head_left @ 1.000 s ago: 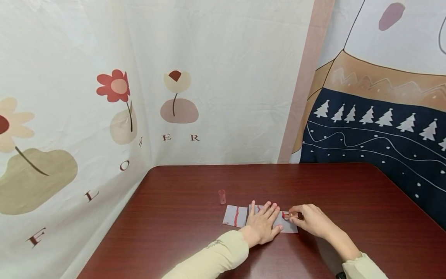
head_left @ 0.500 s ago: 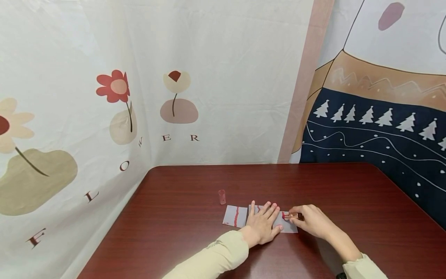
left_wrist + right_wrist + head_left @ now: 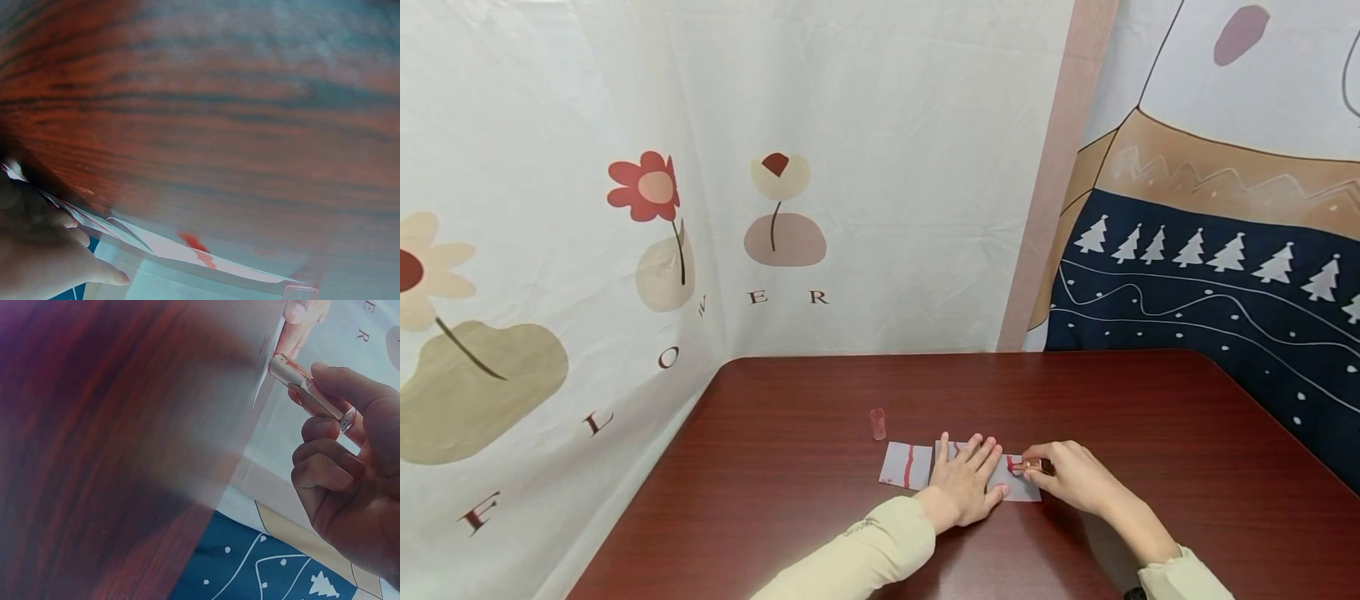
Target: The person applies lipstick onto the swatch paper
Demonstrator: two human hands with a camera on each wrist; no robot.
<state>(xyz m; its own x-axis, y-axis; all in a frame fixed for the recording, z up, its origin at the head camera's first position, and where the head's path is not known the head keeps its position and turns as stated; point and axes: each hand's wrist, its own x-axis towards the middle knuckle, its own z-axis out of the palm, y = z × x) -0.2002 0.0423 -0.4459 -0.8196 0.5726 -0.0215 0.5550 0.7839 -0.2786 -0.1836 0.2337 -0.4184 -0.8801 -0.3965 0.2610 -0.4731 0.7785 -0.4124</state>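
Observation:
In the head view my left hand (image 3: 967, 485) lies with its fingers spread over the middle paper (image 3: 953, 450), hiding most of it. Its thumb reaches onto the right paper (image 3: 1021, 491). My right hand (image 3: 1077, 477) pinches a lipstick (image 3: 1036, 466) between thumb and fingers, its red tip on the right paper's upper part at a short red mark. The lipstick's shiny metallic barrel (image 3: 319, 400) shows up close in the right wrist view. A left paper (image 3: 893, 463) bears a wavy red line from top to bottom.
Behind the left paper a translucent pink cap (image 3: 877, 423) stands on the dark red-brown wooden table (image 3: 790, 433). Printed cloth curtains (image 3: 880, 167) hang along the table's far and left sides.
The lipstick tip has shifted slightly toward me, and the red mark on the right paper looks a little longer. My left hand keeps its place.

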